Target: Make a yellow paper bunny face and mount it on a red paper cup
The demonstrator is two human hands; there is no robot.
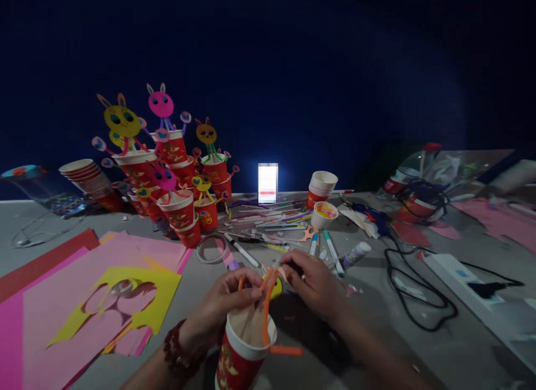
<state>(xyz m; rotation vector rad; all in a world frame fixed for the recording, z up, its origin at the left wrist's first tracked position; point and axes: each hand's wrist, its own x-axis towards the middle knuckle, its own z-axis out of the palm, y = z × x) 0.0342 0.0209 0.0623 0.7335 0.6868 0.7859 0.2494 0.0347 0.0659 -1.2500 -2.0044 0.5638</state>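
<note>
A red paper cup (242,365) with a white rim stands below my hands. Orange pipe cleaners (267,317) rise out of it, and one sticks out sideways to the right. My left hand (234,292), with a dark bead bracelet at the wrist, pinches an orange pipe cleaner above the rim. Just behind the pipe cleaners is a yellow round paper face (275,289), partly covered. My right hand (307,278) is closed at its top edge, fingertips together around a small pale piece that I cannot make out clearly.
Finished cup figures (176,208) with paper faces are stacked at the back left. Coloured paper sheets (46,323) lie at left. Behind my hands are scattered pens (243,250), a tape roll (211,249) and a glue stick (355,254). A black cable (419,323) and white power strip (473,300) lie right.
</note>
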